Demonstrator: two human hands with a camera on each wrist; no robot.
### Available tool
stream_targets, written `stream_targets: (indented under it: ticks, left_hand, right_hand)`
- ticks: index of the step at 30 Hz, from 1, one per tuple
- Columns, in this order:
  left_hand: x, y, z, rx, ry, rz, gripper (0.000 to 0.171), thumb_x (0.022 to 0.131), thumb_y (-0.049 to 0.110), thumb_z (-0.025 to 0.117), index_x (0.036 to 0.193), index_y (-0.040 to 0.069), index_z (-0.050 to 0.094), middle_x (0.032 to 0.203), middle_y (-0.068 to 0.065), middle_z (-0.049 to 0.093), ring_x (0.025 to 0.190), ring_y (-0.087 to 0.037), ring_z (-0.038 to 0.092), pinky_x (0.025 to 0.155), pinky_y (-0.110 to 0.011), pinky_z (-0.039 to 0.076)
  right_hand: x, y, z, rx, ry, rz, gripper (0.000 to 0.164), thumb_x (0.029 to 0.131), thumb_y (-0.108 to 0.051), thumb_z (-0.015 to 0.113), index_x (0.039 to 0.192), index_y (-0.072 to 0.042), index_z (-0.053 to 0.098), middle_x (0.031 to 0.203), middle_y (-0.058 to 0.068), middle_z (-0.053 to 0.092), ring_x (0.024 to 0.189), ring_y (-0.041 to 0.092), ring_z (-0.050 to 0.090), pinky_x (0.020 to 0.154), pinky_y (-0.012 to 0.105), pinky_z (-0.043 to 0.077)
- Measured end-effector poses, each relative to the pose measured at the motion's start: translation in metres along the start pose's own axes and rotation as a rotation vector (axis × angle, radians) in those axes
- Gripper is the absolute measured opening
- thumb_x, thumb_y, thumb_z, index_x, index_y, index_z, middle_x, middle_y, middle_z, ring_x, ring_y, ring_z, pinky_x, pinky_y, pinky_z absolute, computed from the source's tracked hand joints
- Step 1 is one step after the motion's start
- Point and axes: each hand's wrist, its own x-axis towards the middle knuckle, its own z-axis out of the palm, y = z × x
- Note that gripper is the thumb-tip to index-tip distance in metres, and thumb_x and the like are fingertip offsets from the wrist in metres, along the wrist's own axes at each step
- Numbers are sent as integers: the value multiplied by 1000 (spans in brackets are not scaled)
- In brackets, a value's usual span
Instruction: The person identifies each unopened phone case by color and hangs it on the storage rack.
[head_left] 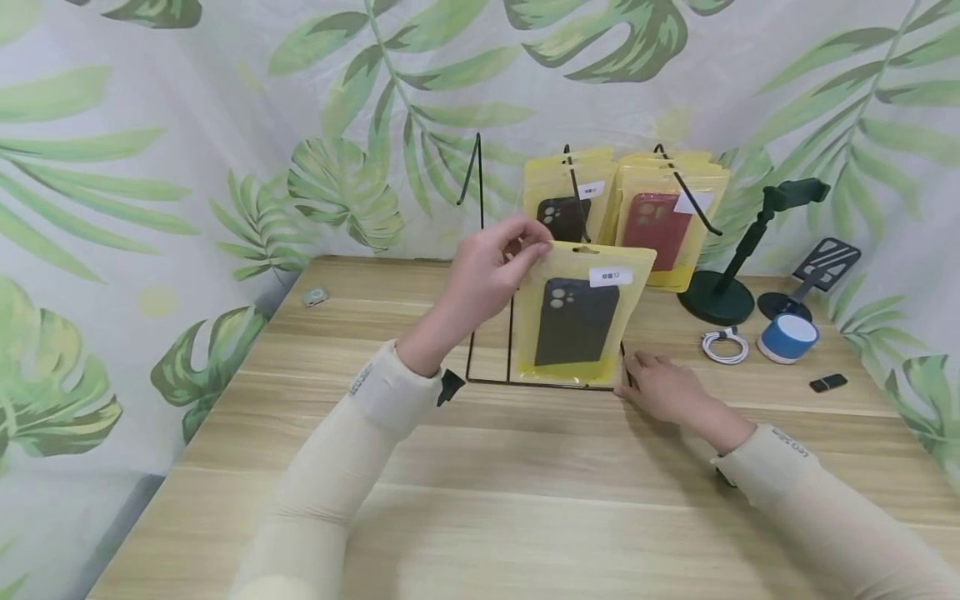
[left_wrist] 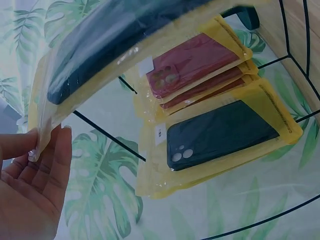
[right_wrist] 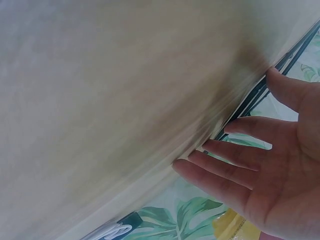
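My left hand (head_left: 487, 267) pinches the top left corner of a yellow packet with a dark phone case (head_left: 577, 321) inside. The packet stands upright in front of a black wire rack (head_left: 482, 192); its hang hole is off the hooks. On the rack's middle hook hang packets with a black phone case (head_left: 562, 218). Others, with a red phone case (head_left: 658, 229) in front, hang from the right hook. The left hook is bare. Low at the rack's front right corner, my right hand (head_left: 667, 387) rests on the table, its extended fingertips touching the base wire.
Right of the rack stand a dark green phone stand (head_left: 716, 297), a smaller folding stand (head_left: 783, 306) and a blue and white cylinder (head_left: 789, 337). A coiled white cable (head_left: 724, 345) and a small black object (head_left: 828, 382) lie nearby. A small grey item (head_left: 315, 297) lies far left.
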Motion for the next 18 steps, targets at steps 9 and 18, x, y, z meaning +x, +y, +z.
stream_targets:
  ticks: [9,18]
  left_hand:
    - [14,-6,9,11,35,-34,10,97,11,63,99,3,70,85,-8,69,71,-17,59,61,-23,46]
    - [26,-20,15,102,82,-88,13,99,14,61,101,5,71,87,-8,71,68,-19,59,62,-25,45]
  right_hand:
    - [1,3,2,-10,0,5,64,100,-44,55,143,2,49,145,30,48,130,51,48,97,68,46]
    - [2,4,4,-1,-4,10,65,100,-43,55,145,2,47,147,29,46,132,50,46,98,67,45]
